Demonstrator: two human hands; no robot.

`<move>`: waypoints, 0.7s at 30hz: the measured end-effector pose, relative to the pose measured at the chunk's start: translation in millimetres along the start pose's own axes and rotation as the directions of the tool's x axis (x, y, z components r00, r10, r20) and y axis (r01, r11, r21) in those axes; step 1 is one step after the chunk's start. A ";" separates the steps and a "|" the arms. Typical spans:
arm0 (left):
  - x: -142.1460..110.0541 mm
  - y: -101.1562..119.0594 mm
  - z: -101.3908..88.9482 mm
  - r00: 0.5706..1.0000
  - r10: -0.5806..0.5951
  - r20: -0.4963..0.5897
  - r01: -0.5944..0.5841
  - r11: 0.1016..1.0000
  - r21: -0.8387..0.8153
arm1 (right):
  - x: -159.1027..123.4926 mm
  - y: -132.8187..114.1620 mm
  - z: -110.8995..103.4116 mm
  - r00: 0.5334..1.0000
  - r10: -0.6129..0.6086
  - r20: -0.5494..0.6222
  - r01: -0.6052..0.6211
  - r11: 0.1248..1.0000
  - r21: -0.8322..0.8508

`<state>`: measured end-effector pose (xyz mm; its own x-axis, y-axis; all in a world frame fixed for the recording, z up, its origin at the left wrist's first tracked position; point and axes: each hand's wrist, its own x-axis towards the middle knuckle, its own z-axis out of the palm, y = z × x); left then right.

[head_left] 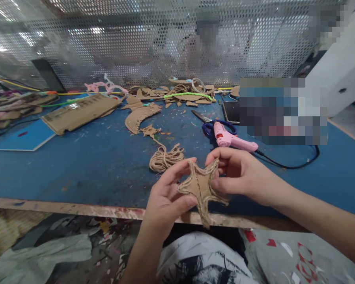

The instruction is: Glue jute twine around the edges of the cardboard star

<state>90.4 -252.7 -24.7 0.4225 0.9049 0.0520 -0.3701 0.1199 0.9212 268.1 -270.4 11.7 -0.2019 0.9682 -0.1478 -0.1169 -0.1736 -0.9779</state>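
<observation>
A cardboard star (201, 184) edged with brown twine is held up above the table's front edge. My left hand (165, 199) pinches its left side, thumb in front and fingers behind. On the star's right side, my right hand (239, 173) grips with thumb and fingers. Just beyond my left hand lies a coil of twine (165, 157), its loose end running up to a small cardboard star (150, 131). A pink hot glue gun (233, 140) rests past my right hand, partly over blue-handled scissors (208, 121).
Cardboard scraps (189, 96) are heaped along the perforated metal screen (121, 47) at the back. A folded cardboard piece (83, 112) and a blue board (23, 138) lie left. The glue gun's black cord (296, 167) loops to the right. A curved cardboard piece (142, 118) lies mid-table.
</observation>
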 end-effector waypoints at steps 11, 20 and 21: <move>1.2 -2.8 -6.0 1.000 0.016 0.004 -0.016 1.000 -0.026 | 2.1 11.5 -2.4 0.999 -0.024 0.043 0.017 0.989 0.146; -0.5 -3.6 -3.8 0.999 0.033 0.003 -0.032 0.999 -0.016 | 3.1 16.8 -1.8 0.998 -0.057 0.030 0.052 0.990 0.131; -0.9 -3.5 -4.1 0.999 0.048 0.001 -0.048 0.999 -0.020 | 3.6 17.4 -2.9 0.996 -0.079 0.040 0.073 0.989 0.126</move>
<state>87.9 -252.3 -29.6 0.4053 0.9091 0.0969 -0.4063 0.0841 0.9099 268.1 -269.4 -6.3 -0.2312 0.9708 -0.0642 -0.2528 -0.1236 -0.9596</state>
